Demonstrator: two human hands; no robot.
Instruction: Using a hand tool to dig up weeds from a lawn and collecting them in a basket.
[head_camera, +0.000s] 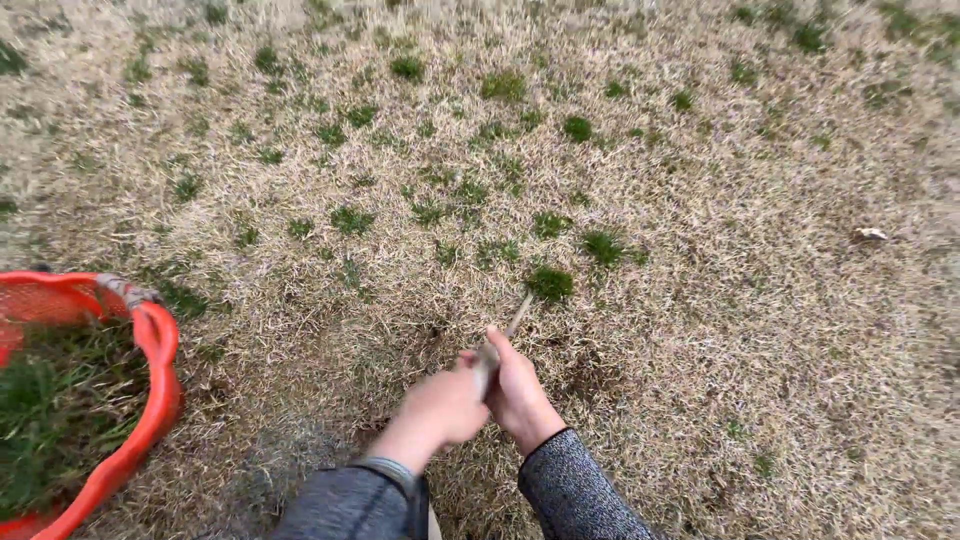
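Both hands clench 1 thin, pale, stick-like tool handle (505, 338) over dry, straw-coloured lawn (720, 300): the left hand (445, 405) and right hand (520, 395) press together, the tool's tip angled toward a small green weed tuft (550, 283). A round orange plastic basket (150, 345) of pulled green weeds (55, 400) sits at left.

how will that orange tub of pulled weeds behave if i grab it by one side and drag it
The orange tub looks like soft plastic with a bulging rim, so it will probably flex rather than stay stiff. The weeds in it are loose greenery, likely light for its size. On the dry grass it should slide, though a one-sided pull may tip it.
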